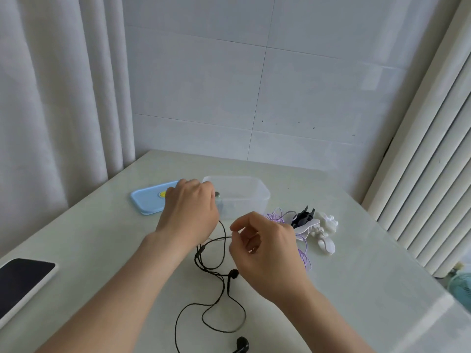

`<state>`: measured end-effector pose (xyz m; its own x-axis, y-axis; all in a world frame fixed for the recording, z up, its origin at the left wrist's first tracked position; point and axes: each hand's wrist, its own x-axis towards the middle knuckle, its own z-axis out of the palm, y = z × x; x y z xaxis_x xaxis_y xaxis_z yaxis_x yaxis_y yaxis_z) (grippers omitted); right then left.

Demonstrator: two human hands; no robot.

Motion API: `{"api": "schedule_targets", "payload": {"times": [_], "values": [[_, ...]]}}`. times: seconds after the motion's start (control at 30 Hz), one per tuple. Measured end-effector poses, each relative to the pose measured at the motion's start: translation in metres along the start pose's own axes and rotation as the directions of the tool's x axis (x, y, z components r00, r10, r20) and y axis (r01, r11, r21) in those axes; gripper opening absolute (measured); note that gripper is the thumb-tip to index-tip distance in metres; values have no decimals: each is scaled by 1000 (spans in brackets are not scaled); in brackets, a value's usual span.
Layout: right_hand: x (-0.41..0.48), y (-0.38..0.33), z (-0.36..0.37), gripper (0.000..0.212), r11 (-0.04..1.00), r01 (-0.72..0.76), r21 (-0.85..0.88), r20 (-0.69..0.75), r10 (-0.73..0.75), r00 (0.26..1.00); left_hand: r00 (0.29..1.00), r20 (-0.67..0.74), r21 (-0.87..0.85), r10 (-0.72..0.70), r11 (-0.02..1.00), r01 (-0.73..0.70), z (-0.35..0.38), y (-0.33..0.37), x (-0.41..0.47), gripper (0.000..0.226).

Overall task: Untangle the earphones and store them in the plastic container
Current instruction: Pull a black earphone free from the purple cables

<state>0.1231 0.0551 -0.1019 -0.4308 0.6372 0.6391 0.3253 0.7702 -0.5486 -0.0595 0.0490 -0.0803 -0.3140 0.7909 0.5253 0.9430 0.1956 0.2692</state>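
Black earphones [233,273] sprawl at the desk's [356,276] six o'clock. The left hand [190,207], grip clamped on their cord end, sits against the clear plastic container [249,200] at twelve o'clock. The right hand [265,248] has its grip pinched on the cord.

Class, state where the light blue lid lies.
Head view: the light blue plastic lid lies flat on the table, left of the clear plastic container, partly behind the left hand.
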Motion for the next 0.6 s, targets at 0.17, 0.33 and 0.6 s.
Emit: {"api": "schedule_targets", "payload": {"times": [0.17, 0.33, 0.6], "values": [[9, -3, -17, 12, 989, 149, 8, -294, -140, 945, 980, -176, -76, 89, 992, -103, 12, 1, 1, 29], [23, 39, -34, 21, 965, -169, -200, -381, 83, 921, 961, -194, -335, 196, 908, -252, 15, 36, -15, 32], [18, 79, -55, 47, 517, -616, -594, -199, 648, 735, 852, 84, -433, 516, 789, -435, 9, 64, -40, 14]]}}
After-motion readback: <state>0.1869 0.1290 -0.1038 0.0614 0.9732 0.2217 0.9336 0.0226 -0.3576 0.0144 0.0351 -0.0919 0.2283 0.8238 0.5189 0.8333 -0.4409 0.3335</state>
